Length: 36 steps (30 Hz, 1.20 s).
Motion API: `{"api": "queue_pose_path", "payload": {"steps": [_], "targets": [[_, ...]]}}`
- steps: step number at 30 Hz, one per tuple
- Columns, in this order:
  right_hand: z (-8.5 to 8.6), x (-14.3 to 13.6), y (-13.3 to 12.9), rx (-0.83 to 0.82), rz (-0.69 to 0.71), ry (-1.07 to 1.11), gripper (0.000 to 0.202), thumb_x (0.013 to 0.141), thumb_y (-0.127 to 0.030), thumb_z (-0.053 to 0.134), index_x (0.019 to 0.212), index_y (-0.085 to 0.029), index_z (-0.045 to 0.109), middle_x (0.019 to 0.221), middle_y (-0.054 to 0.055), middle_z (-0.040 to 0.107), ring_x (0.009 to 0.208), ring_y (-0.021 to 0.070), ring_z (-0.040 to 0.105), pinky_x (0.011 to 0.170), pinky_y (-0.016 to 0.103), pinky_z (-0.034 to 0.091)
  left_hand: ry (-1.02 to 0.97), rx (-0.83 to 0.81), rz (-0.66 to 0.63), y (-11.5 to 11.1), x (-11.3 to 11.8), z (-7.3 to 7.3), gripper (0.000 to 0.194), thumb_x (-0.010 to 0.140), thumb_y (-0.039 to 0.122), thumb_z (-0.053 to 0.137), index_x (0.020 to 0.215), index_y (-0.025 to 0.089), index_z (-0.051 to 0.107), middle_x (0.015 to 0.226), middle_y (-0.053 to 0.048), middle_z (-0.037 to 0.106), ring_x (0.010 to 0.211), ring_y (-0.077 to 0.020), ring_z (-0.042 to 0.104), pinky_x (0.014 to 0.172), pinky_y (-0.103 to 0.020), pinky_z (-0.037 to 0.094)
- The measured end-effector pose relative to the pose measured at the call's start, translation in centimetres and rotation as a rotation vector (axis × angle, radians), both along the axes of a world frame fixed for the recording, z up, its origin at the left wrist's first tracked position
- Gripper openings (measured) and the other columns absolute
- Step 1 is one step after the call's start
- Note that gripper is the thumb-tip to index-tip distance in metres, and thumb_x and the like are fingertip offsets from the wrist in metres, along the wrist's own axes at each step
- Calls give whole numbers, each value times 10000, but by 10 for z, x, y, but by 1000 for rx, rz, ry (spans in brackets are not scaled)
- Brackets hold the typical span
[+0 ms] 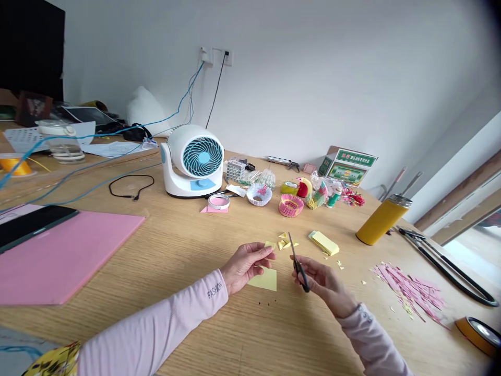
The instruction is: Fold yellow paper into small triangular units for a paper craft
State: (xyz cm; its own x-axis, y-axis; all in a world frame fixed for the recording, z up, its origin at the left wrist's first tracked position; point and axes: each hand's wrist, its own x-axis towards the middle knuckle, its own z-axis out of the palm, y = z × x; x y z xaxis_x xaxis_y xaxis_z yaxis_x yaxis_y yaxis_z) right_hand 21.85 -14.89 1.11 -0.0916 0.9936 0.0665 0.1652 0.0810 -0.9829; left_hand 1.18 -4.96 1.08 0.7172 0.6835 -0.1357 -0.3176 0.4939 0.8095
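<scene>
My left hand pinches a small piece of yellow paper between thumb and forefinger. Under that hand, a larger yellow paper sheet lies on the table. In my right hand is a pair of scissors with black handles, blades pointing up and away from me. The blades are apart from the paper in my left hand. Just beyond both hands lie several folded yellow paper pieces. A stack of yellow paper strips rests to the right of them.
Pink paper scraps and an orange tape roll lie at right, near a yellow bottle. Behind my hands stand a pink woven paper ring, a white one and a white fan. Pink sheets bear a phone.
</scene>
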Motion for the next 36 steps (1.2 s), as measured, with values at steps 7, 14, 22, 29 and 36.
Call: {"api": "queue_pose_path", "payload": {"steps": [7, 14, 22, 29, 36], "targets": [[0, -15, 6, -17, 48, -255, 381, 801, -432, 591, 1071, -167, 551, 760, 25, 570, 707, 154, 518, 679, 289, 440, 64, 135, 7, -2, -1, 0, 252, 720, 363, 681, 790, 136, 597, 848, -51, 673, 557, -37, 562, 434, -130, 282], [2, -21, 6, 8, 42, -314, 389, 794, -429, 598, 1066, -151, 576, 717, 15, 565, 659, 144, 500, 662, 290, 415, 121, 209, -1, -2, 0, -3, 282, 725, 390, 663, 826, 131, 615, 840, -59, 669, 561, -46, 546, 446, -159, 229], [-3, -22, 5, -59, 65, -165, 394, 793, -413, 607, 1083, -146, 589, 711, 11, 549, 618, 120, 476, 592, 262, 441, 175, 258, -18, -3, -1, 1, 273, 718, 375, 655, 798, 119, 605, 829, -68, 670, 558, -54, 526, 457, -180, 217], [-6, -23, 3, -86, 62, -89, 400, 787, -408, 617, 1068, -127, 579, 684, 4, 540, 598, 113, 477, 570, 255, 436, 171, 234, -37, -2, -2, 1, 260, 705, 364, 666, 788, 123, 617, 806, -50, 666, 540, -42, 489, 468, -183, 225], [-7, -35, -3, -65, -53, -110, 414, 770, -436, 624, 1036, -121, 585, 653, 7, 550, 544, 105, 472, 512, 239, 413, 155, 146, -51, -5, 1, 4, 275, 672, 362, 702, 784, 128, 608, 807, -37, 657, 527, -32, 496, 449, -168, 229]]}}
